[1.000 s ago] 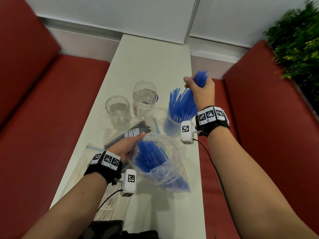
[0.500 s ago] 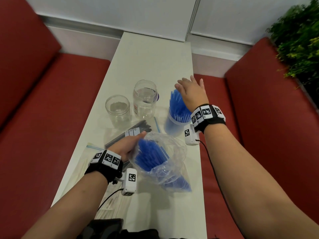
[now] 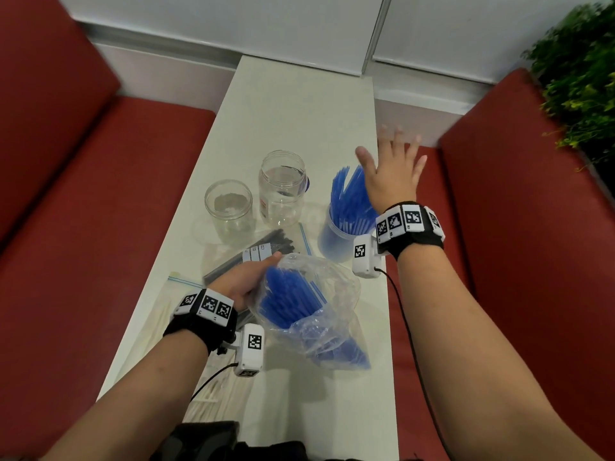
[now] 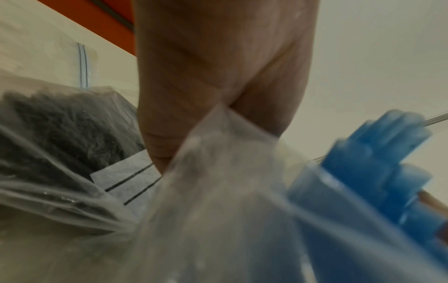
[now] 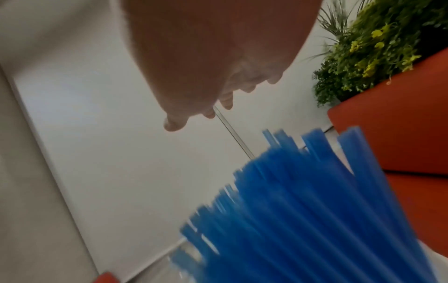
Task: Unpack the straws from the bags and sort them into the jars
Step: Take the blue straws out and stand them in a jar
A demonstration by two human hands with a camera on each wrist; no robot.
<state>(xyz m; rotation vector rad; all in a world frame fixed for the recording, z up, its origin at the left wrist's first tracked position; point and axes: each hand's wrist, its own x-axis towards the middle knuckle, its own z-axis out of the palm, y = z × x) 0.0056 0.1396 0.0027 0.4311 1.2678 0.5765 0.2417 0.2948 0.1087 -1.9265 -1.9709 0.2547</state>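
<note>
Head view: narrow pale surface [image 3: 293,104] running away from the person, red benches [image 3: 100,181] along both long sides, white wall panels [image 3: 233,21] at the far end, green plant [image 3: 579,78] at far right.

Right hand [image 3: 392,174]: released, fingers spread flat, holding nothing, raised over the surface's right edge just beyond the blue straws [image 3: 349,201]. Right wrist view confirms fingers [image 5: 174,122] extended above the straw tips, apart from them.

Blue straws: standing fanned in a jar [image 3: 336,237] close to the right edge.

Left hand [image 3: 246,281]: grasping the rim of a clear bag [image 3: 319,294] that holds more blue straws [image 3: 286,297]; bag mouth gapes toward the jars, its base resting on the surface near the right edge. Left wrist view shows the plastic pinched at the palm.

Two jars, no straws in them: wide one [image 3: 229,207], taller one [image 3: 283,188], side by side at mid-surface, apart from the blue jar.

Bag of dark straws [image 3: 253,254]: flat, just before the two jars, partly under the left hand.

Bag of white straws [image 3: 156,327]: flat along the left edge, nearest the person.

Open room: far half of the surface, beyond the jars.
</note>
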